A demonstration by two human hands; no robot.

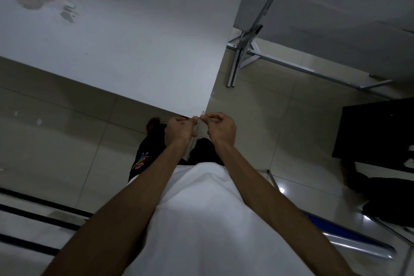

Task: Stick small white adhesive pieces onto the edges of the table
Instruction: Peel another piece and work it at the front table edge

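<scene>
A white table [125,47] fills the upper left, its near corner pointing toward me. Just below that corner, my left hand [180,129] and my right hand [220,129] meet, fingers pinched together. Between the fingertips sits a small white adhesive piece [200,118], right at the table's corner. Both hands appear to pinch it; how much of it touches the table edge is too small to tell. My forearms reach up from a white shirt at the bottom.
A second white table on a metal folding frame [242,51] stands to the right. A black box [378,127] sits at the right edge, with a blue and chrome chair frame [349,240] below it. The floor is tiled beige [67,132].
</scene>
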